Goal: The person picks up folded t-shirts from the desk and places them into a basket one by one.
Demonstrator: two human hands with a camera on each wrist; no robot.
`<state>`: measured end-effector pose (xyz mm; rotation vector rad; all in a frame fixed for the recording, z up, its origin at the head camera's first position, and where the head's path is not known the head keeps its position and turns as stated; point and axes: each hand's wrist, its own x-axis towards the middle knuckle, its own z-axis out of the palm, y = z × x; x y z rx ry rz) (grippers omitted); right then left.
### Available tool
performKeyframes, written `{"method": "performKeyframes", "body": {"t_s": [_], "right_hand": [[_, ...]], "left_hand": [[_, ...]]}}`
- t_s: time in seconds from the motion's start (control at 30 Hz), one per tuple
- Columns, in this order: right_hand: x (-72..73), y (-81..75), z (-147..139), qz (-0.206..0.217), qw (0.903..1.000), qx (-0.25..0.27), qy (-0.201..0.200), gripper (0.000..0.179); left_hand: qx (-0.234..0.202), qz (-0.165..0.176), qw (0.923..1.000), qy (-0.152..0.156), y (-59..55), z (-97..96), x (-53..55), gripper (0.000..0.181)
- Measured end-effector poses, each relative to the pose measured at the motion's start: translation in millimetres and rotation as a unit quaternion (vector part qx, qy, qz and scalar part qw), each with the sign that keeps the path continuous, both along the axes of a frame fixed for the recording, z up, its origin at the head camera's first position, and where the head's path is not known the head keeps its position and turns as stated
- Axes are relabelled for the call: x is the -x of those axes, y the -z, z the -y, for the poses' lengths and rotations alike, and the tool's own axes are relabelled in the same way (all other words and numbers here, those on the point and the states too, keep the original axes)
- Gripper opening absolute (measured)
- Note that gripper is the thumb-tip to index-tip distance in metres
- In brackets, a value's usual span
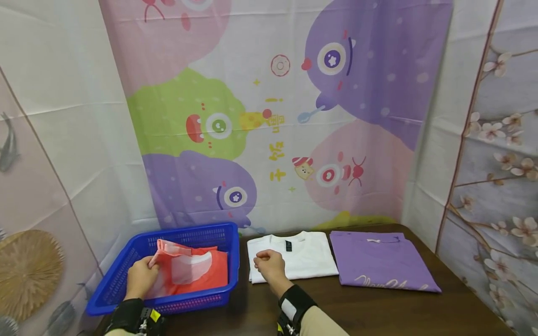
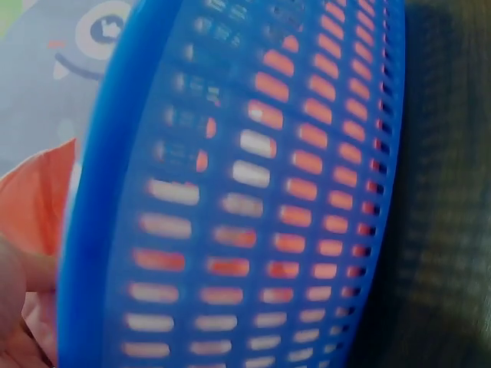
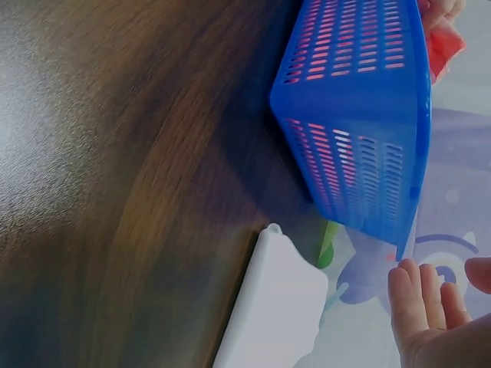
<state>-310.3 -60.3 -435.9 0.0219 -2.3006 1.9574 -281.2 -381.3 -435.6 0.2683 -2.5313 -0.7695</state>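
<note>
At the left, a blue plastic basket (image 1: pixel 233 242) with slotted sides holds a coral-red and pale pink folded garment (image 1: pixel 218 270). My left hand (image 1: pixel 143 276) reaches over the basket's near left part and pinches a raised edge of that garment between thumb and fingers. In the left wrist view the basket wall hides most of this hand. My right hand (image 1: pixel 270 268) hovers in front of a folded white T-shirt (image 1: pixel 313 256) with a dark neck label. In the right wrist view its fingers (image 3: pixel 410 303) are relaxed, the thumb stands apart, and nothing is held.
A folded purple T-shirt (image 1: pixel 380 259) with pale lettering lies right of the white one on the dark wooden table (image 1: pixel 357 312). Behind the table hangs a cloth (image 1: pixel 260 42) printed with cartoon monsters. Patterned curtains (image 1: pixel 500 196) close in both sides.
</note>
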Motion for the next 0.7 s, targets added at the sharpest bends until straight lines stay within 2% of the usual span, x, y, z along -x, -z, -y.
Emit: {"method": "performKeyframes", "body": {"t_s": [0.1, 0.27, 0.4, 0.6, 0.7], "right_hand": [[0.1, 1.6, -3, 0.007, 1.0, 0.001, -0.004, 0.015], [0.4, 4.2, -7, 0.016, 0.9998, 0.005, -0.007, 0.016], [1.7, 5.9, -9, 0.021, 0.9997, 0.004, -0.009, 0.018], [3.0, 9.4, -12, 0.032, 0.9994, 0.009, -0.011, 0.017], [1.9, 11.3, -13, 0.038, 0.9991, 0.011, -0.016, 0.017]], "left_hand": [[-0.007, 0.007, 0.9996, -0.027, 2.5, 7.8, -1.7, 0.031], [-0.025, 0.059, 0.9944, -0.084, 3.8, 23.5, -9.2, 0.039], [-0.034, 0.084, 0.9885, -0.121, 1.6, 29.0, -15.1, 0.042], [-0.034, 0.096, 0.9876, -0.119, -4.7, 28.4, -18.1, 0.043], [-0.026, 0.102, 0.9885, -0.109, -6.2, 26.9, -19.3, 0.043]]}}
